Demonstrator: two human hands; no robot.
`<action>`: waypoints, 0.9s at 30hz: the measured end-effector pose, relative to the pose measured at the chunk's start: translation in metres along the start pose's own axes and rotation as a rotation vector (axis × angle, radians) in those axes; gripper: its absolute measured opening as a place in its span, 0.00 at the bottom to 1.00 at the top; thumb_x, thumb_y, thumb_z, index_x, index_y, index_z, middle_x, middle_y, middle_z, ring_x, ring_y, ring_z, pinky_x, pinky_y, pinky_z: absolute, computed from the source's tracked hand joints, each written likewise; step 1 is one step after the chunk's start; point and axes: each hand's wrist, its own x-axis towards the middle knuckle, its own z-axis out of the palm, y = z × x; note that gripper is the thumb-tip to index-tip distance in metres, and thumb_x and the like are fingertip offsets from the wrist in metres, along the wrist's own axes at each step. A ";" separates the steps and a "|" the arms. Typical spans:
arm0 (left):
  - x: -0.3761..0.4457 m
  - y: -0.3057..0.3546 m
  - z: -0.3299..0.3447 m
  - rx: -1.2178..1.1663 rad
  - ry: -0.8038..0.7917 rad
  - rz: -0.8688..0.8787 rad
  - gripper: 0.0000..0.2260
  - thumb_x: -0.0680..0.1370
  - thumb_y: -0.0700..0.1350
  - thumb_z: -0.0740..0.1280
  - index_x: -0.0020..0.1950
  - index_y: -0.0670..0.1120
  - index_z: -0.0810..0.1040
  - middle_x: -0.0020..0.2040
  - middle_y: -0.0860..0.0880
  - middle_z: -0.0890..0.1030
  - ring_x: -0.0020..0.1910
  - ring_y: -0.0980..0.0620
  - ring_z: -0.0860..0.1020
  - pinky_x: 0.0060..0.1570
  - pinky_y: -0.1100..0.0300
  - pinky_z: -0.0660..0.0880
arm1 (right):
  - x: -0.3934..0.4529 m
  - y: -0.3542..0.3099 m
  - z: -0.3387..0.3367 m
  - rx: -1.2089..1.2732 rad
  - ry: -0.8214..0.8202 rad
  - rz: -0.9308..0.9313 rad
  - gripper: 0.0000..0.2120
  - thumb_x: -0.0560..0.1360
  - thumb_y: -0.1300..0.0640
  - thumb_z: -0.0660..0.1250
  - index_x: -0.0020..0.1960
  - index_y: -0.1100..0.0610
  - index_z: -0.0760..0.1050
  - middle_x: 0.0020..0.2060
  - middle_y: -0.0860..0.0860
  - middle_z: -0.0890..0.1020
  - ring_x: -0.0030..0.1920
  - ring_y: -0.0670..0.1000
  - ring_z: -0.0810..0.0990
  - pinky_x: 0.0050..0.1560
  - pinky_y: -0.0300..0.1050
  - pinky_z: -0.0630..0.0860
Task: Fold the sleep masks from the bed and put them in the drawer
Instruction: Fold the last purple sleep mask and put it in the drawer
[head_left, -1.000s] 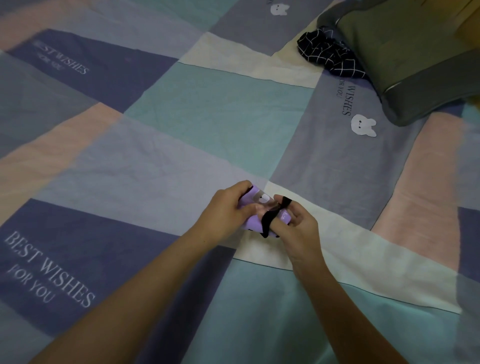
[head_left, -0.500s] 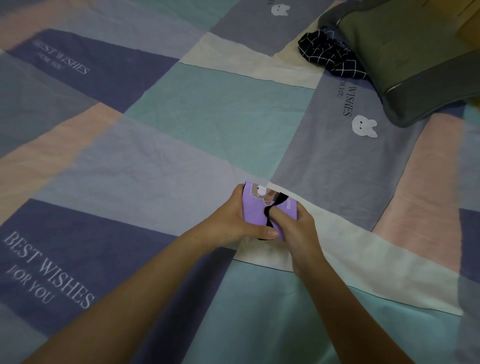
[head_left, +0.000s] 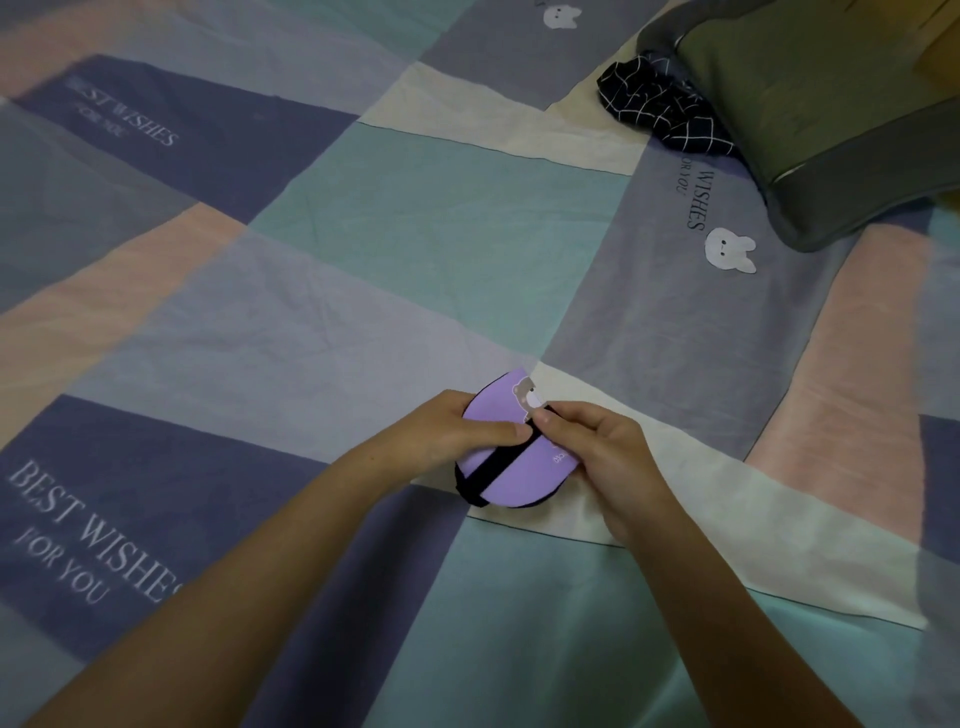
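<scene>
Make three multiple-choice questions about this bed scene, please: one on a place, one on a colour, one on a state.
1. Where does the black checked cloth lie?
A. against the green pillow
B. under the hands
C. on the floor

2. What colour is the sleep mask?
A. red
B. purple
C. white

3. How is the mask held?
A. it lies untouched
B. by one hand only
C. by both hands

Answers: 1 A, its edge meets the pillow at upper right; 2 B, purple face with a black strap; 3 C, the left hand and right hand both grip it.
</scene>
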 end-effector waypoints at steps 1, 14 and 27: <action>-0.001 0.000 0.000 -0.003 0.011 0.001 0.09 0.70 0.53 0.73 0.50 0.54 0.83 0.47 0.58 0.85 0.47 0.60 0.82 0.43 0.69 0.75 | 0.000 0.000 0.000 0.017 0.006 0.006 0.08 0.71 0.60 0.72 0.48 0.61 0.83 0.47 0.57 0.86 0.48 0.53 0.84 0.53 0.47 0.78; 0.000 -0.003 -0.008 -0.097 0.252 0.062 0.10 0.71 0.41 0.75 0.50 0.43 0.79 0.42 0.42 0.85 0.41 0.46 0.83 0.46 0.54 0.80 | 0.000 0.003 0.003 0.181 0.144 0.090 0.12 0.72 0.59 0.71 0.55 0.60 0.80 0.49 0.56 0.85 0.52 0.56 0.84 0.49 0.51 0.81; -0.042 0.027 -0.031 -0.025 0.319 0.197 0.08 0.74 0.44 0.71 0.52 0.49 0.79 0.43 0.48 0.83 0.40 0.53 0.82 0.42 0.56 0.79 | -0.016 -0.038 0.026 -0.176 0.024 -0.242 0.11 0.73 0.62 0.70 0.51 0.48 0.76 0.28 0.48 0.77 0.32 0.44 0.76 0.38 0.31 0.73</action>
